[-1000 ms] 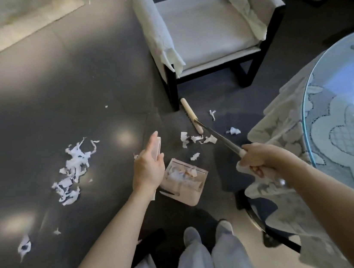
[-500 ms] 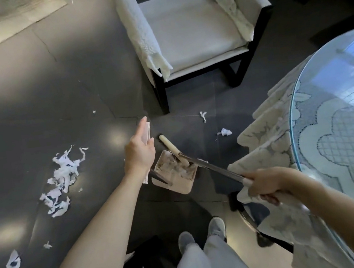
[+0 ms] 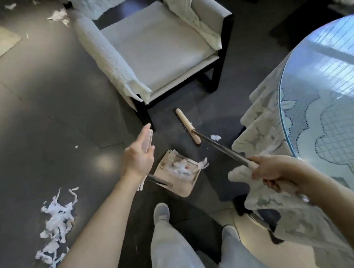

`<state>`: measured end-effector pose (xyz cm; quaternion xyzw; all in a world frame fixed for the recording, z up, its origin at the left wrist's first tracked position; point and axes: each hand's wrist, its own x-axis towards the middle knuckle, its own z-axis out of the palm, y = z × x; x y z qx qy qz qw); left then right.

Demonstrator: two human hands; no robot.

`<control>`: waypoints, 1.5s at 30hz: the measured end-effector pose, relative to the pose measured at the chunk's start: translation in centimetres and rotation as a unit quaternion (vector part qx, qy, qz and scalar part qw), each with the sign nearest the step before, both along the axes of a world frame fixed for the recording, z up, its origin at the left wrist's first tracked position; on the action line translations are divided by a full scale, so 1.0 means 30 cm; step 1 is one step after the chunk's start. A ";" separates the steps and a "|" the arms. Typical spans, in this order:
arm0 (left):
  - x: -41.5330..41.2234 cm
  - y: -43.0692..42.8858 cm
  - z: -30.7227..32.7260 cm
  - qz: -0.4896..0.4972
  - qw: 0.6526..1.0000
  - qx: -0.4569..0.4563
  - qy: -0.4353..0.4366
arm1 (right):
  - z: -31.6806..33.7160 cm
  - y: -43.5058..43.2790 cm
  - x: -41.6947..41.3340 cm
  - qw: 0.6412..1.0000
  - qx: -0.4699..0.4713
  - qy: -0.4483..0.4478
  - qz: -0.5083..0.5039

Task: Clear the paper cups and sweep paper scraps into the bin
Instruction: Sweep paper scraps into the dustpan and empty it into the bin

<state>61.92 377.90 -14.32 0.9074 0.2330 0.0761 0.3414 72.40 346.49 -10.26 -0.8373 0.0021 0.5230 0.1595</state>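
Metal broom shaft [image 3: 220,148] was gripped by curled fingers of the right hand [image 3: 271,171]; its wooden head [image 3: 187,129] lay beyond the dustpan [image 3: 177,172], a paper scrap [image 3: 215,137] just right of it. Left hand [image 3: 138,155] clasped the dustpan handle [image 3: 147,137].

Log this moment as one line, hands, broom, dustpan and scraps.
left hand holds dustpan handle | right hand grips broom | broom head beyond dustpan | dustpan holds scraps | scrap pile unswept, person's left
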 end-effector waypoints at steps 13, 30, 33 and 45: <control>0.311 0.148 -0.035 -0.149 0.987 -0.055 -0.013 | -0.070 0.264 -0.060 0.994 -0.094 -0.004 -0.055; 0.406 0.199 0.009 -0.152 0.987 -0.050 0.022 | 0.084 0.283 -0.029 0.951 0.022 0.082 -0.297; 0.392 0.237 0.002 -0.113 0.992 -0.044 0.022 | 0.050 0.312 0.087 0.957 0.017 0.070 -0.280; 0.505 0.345 -0.005 -0.020 0.999 -0.029 -0.002 | -0.116 0.572 0.215 0.993 -0.023 0.076 -0.084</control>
